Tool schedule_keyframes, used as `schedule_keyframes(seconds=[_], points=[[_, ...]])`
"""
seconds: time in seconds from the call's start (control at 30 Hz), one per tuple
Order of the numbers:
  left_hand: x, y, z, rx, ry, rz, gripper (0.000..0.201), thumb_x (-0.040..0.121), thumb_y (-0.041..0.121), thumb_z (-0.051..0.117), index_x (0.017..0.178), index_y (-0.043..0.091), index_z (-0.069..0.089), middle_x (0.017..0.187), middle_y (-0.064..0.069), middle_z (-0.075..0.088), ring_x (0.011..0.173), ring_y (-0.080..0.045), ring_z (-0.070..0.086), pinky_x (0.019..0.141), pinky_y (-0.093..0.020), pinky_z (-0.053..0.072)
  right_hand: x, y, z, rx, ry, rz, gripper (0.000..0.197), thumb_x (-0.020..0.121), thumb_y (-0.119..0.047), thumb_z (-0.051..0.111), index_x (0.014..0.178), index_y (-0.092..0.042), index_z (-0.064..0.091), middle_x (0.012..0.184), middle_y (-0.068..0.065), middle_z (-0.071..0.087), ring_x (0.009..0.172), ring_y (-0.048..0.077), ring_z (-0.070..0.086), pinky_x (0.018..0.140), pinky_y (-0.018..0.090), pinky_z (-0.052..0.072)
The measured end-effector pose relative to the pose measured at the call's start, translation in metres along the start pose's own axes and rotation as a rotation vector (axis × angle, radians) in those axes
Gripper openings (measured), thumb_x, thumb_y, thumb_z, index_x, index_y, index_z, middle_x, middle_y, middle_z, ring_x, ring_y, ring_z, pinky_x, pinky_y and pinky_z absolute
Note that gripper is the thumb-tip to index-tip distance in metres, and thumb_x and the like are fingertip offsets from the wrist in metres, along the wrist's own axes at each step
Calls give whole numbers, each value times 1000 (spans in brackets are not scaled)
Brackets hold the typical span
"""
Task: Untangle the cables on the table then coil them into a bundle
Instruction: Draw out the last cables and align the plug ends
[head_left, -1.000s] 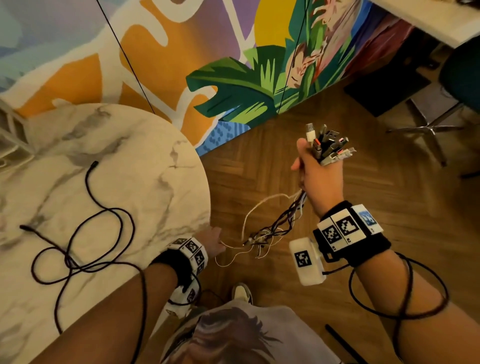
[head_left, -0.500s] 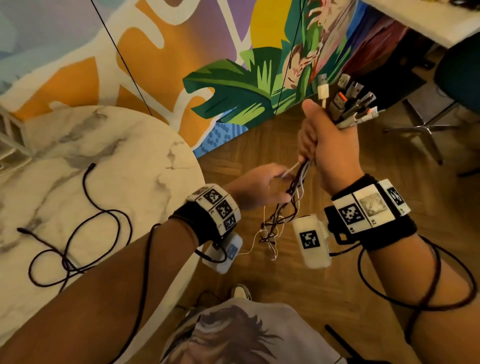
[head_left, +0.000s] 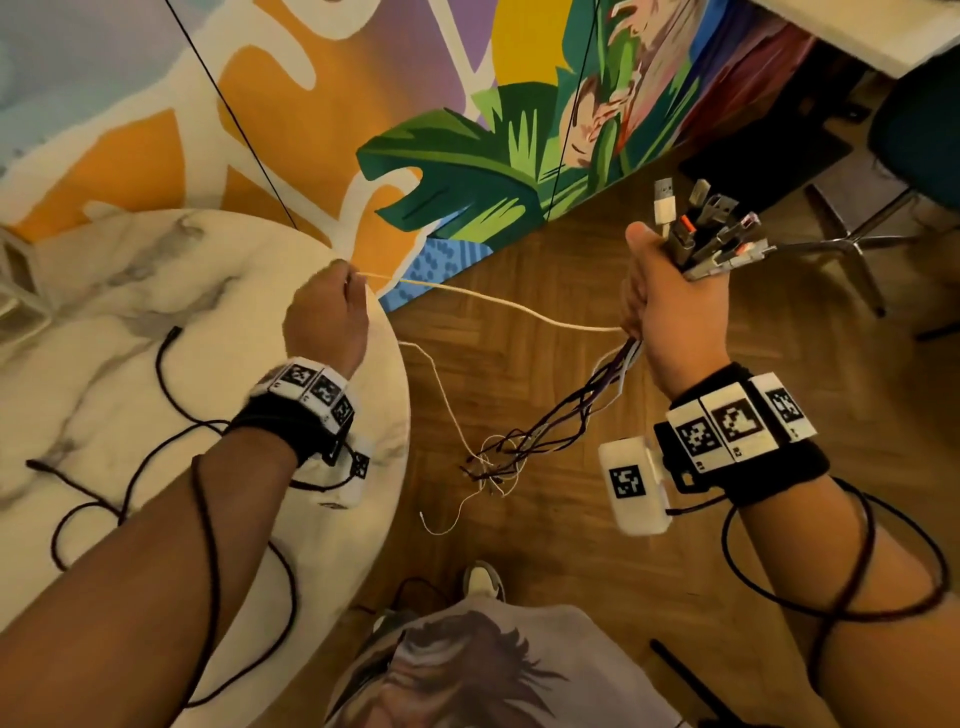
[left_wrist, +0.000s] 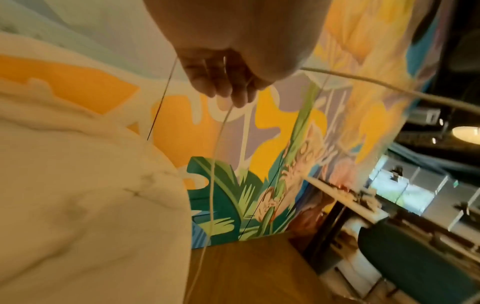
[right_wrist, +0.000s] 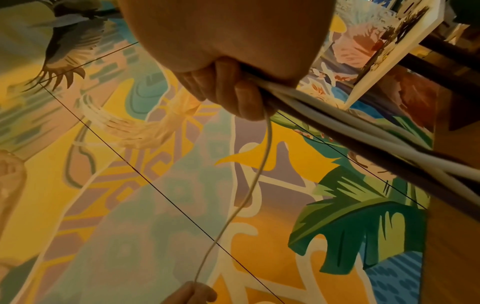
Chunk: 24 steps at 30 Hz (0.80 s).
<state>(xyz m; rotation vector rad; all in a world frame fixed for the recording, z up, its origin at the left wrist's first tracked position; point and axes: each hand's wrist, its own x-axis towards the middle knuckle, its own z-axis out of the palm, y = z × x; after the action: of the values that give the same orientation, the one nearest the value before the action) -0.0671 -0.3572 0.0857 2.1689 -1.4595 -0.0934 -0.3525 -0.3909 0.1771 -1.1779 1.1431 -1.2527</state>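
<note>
Right hand (head_left: 670, 312) at 3 o'clock fists cable bundle (head_left: 701, 228); left hand (head_left: 327, 317) at 9 pinches white cable (head_left: 498, 304). Risk: pull tightens hanging tangle (head_left: 498, 457) at 6.

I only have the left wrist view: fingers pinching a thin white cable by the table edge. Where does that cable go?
Observer: The white cable runs from the left hand across to the right hand, which grips it along with a bunch of others.
Operator: Are the plugs gathered?
Observer: Yes, the plugs stick up together above the right fist.
Operator: Any knots?
Observer: A tangle of dark and white strands hangs below the right hand, over the wooden floor.
</note>
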Motion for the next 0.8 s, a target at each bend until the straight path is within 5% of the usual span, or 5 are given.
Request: schedule_keyframes(seconds=[0.13, 0.33, 0.47, 0.57, 0.8], points=[[-4, -2, 6, 20, -133, -38, 24, 97, 27, 42, 90, 12, 59, 91, -16, 67, 85, -38, 59, 65, -36, 40, 1, 1, 1, -5, 6, -2, 38, 94, -20, 54, 61, -20, 36, 45, -9, 35, 38, 10, 30, 40, 21, 25], [-13, 16, 2, -250, 127, 112, 22, 97, 21, 44, 97, 10, 63, 90, -10, 68, 82, -27, 59, 71, -31, 42, -1, 6, 2, -34, -4, 38, 38, 96, -21, 53, 62, -19, 36, 45, -8, 35, 39, 10, 30, 41, 22, 26], [-37, 2, 32, -101, -575, -62, 22, 96, 20, 43, 83, 16, 60, 84, -9, 66, 83, -31, 62, 73, -37, 47, -4, 1, 4, 4, -25, 46, 38, 97, -20, 51, 63, -17, 35, 43, -8, 33, 36, 9, 29, 39, 21, 25], [-58, 3, 42, 137, -1101, -136, 30, 94, 25, 50, 122, 14, 54, 114, -8, 63, 99, -24, 60, 85, -34, 47, -7, -3, 7, 32, -70, 39, 41, 97, -22, 50, 61, -15, 34, 42, -5, 33, 35, 11, 29, 41, 25, 24], [-45, 127, 1, -582, -758, 321, 47, 82, 32, 66, 123, 16, 48, 121, -4, 51, 108, -14, 52, 83, -20, 46, -15, -6, 24, -26, -172, -5, 42, 96, -18, 52, 55, -15, 42, 46, -1, 41, 43, 13, 43, 52, 24, 42]])
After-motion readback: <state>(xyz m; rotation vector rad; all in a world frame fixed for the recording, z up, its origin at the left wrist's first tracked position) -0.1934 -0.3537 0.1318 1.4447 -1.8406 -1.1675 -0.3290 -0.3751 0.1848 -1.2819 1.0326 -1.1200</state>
